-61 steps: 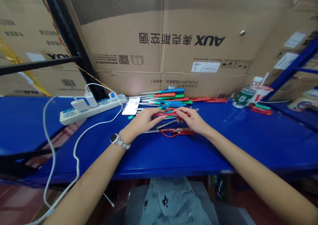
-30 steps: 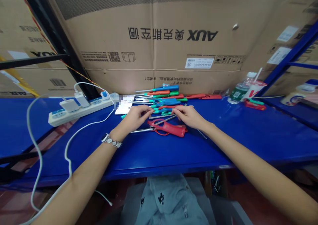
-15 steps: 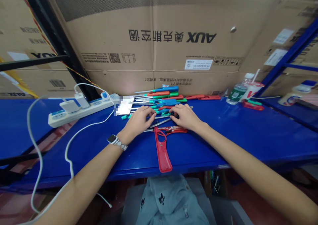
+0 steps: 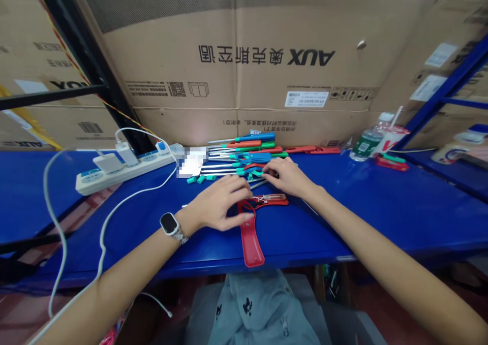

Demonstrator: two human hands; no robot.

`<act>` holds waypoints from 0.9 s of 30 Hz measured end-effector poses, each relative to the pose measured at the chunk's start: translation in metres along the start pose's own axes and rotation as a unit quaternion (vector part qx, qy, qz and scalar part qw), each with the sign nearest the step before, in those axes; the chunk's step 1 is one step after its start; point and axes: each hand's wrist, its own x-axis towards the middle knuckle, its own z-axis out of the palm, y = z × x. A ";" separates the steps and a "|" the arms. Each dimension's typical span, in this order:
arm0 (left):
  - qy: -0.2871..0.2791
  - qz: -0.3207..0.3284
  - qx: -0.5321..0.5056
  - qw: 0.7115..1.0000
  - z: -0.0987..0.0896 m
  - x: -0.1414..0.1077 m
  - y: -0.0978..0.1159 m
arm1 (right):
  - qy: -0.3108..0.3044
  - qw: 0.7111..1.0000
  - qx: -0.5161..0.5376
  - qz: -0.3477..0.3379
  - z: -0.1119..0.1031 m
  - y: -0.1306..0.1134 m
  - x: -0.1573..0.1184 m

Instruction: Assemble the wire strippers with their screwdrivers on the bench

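My left hand (image 4: 223, 202) is open over the desk, thumb apart from the fingers, at the left edge of an opened red lighter casing. The red handle half (image 4: 251, 243) points towards me; the other red half (image 4: 280, 200) holds small clear and wired parts. My right hand (image 4: 285, 176) has its fingers curled down at the near edge of a pile of long-necked lighters (image 4: 259, 157), by a teal piece. What its fingertips hold, if anything, is hidden. Small teal caps (image 4: 201, 179) lie left of the pile.
A white power strip (image 4: 114, 175) with chargers and loose white cable is at left. At right stand a water bottle (image 4: 365, 144), a cup (image 4: 394, 136) and a red lighter piece (image 4: 392, 164). A large cardboard box (image 4: 259, 86) walls the back of the blue desk (image 4: 343, 218).
My left hand has come back towards me from the lighter pile and spread its fingers, now over the red casing. My right hand has stayed at the pile, shifting only slightly.
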 end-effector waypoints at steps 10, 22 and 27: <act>-0.070 0.079 0.086 0.991 0.027 0.011 0.005 | 0.067 0.984 0.164 0.021 0.012 -0.006 -0.008; 0.013 -0.176 0.145 0.974 0.000 0.024 -0.027 | 0.104 0.963 0.237 0.074 0.007 -0.005 -0.012; -0.073 -0.316 0.151 0.934 -0.004 0.040 -0.062 | 0.083 0.956 0.264 0.099 0.008 -0.003 -0.014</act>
